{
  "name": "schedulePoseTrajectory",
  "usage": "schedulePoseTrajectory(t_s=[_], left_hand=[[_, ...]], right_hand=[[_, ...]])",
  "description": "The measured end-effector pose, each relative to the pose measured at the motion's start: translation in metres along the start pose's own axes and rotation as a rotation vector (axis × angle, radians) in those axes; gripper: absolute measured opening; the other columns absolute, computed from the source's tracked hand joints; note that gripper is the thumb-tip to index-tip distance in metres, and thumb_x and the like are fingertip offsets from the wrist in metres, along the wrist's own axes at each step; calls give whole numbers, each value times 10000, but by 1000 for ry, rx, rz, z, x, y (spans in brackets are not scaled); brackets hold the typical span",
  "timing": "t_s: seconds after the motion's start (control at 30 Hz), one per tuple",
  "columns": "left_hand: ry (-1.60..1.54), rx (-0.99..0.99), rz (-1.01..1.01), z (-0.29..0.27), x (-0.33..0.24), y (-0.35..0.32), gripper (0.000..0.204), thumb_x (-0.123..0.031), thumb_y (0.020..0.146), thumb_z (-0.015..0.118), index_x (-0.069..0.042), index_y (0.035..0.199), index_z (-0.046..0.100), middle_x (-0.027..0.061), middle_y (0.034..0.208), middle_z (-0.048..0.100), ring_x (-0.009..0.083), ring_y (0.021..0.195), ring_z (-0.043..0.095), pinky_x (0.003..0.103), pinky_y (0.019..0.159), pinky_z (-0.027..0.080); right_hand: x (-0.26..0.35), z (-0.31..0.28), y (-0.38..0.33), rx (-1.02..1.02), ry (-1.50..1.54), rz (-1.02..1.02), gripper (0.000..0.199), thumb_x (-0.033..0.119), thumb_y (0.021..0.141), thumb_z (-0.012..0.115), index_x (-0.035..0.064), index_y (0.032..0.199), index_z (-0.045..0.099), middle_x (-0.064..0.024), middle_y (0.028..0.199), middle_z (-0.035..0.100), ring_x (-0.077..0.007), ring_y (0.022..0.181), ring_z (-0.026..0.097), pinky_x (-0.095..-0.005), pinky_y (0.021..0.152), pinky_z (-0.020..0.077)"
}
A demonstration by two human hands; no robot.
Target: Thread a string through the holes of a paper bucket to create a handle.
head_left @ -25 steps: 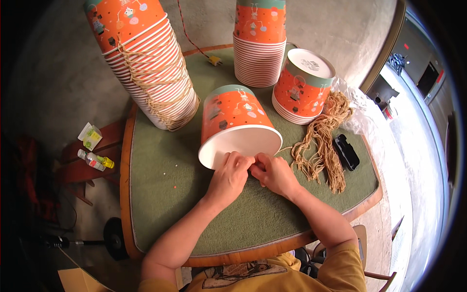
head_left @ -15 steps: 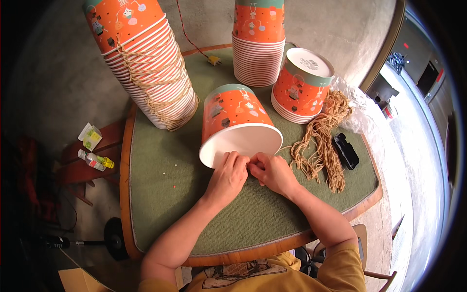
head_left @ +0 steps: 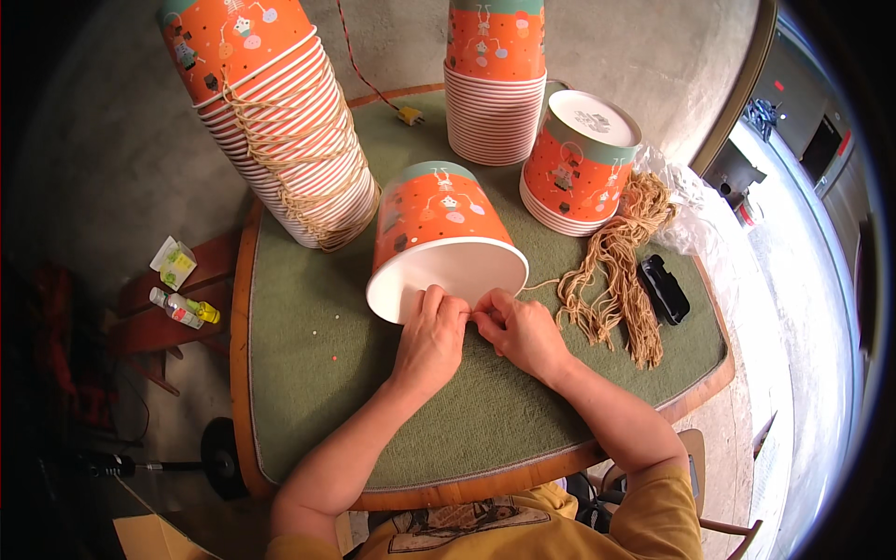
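Note:
An orange paper bucket (head_left: 439, 217) with a green base band lies on its side, its white mouth facing me. My left hand (head_left: 432, 331) is closed at the near rim, its fingers reaching into the mouth and its thumb hidden. Close beside it, my right hand (head_left: 516, 329) pinches what looks like a thin cord at the rim. A short thin line shows between the two hands. Right of the bucket lies a loose bundle of tan cord (head_left: 611, 289); one strand runs from it toward the bucket and my right hand.
A tall leaning stack of buckets (head_left: 299, 140) wound with cord stands at the left. Another stack (head_left: 495, 103) is at the back, a short upturned one (head_left: 574, 177) at the right. A black plastic case (head_left: 664, 290) lies near the right edge of the green-covered table (head_left: 317, 411).
The bucket has shifted slightly left and turned a little about its length. My left hand has moved left with it, and the gap between my hands is wider.

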State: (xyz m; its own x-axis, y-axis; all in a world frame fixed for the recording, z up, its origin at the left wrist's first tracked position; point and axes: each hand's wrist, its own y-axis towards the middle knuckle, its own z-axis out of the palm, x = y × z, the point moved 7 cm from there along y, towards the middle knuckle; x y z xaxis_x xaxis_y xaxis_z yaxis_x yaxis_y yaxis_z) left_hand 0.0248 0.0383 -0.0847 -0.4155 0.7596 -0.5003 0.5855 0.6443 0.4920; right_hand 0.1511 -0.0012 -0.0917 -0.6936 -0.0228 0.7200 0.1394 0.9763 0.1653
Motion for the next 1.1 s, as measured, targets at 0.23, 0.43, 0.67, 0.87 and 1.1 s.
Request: schedulePoseTrajectory(t_s=[0.23,0.43,0.67,0.87,1.1], left_hand=[[-51,2,-35,0,5,1,99,-49,893,625,-7,929,543,158,953,515,373,890,541,466,788,470],[-62,20,-51,-2,8,2,106,-51,885,638,-7,918,548,155,942,530,367,890,546,457,788,474],[-41,24,-20,-4,5,2,97,-52,888,635,-11,936,561,142,944,533,350,892,547,452,787,475],[-30,15,-3,-4,6,3,88,-59,895,626,-13,938,564,138,935,533,346,889,546,451,786,476],[-23,17,-3,-4,6,5,91,-59,894,625,-13,923,553,137,932,531,346,876,548,455,777,477]], right_hand=[[9,-2,-3,-62,-59,-110,158,163,867,678,49,946,603,-120,674,673,-278,591,684,-373,560,541],[9,4,-2,-74,-174,-110,147,148,854,671,65,953,600,-136,706,679,-303,645,694,-407,590,559],[6,0,1,-76,22,-127,132,135,865,658,43,954,624,-168,707,667,-306,607,679,-368,568,532],[0,5,3,34,59,-15,151,157,874,664,37,961,634,-139,702,675,-287,577,663,-377,559,516],[5,4,0,-97,-71,-113,160,179,871,679,41,942,642,-123,692,675,-263,582,666,-376,555,512]])
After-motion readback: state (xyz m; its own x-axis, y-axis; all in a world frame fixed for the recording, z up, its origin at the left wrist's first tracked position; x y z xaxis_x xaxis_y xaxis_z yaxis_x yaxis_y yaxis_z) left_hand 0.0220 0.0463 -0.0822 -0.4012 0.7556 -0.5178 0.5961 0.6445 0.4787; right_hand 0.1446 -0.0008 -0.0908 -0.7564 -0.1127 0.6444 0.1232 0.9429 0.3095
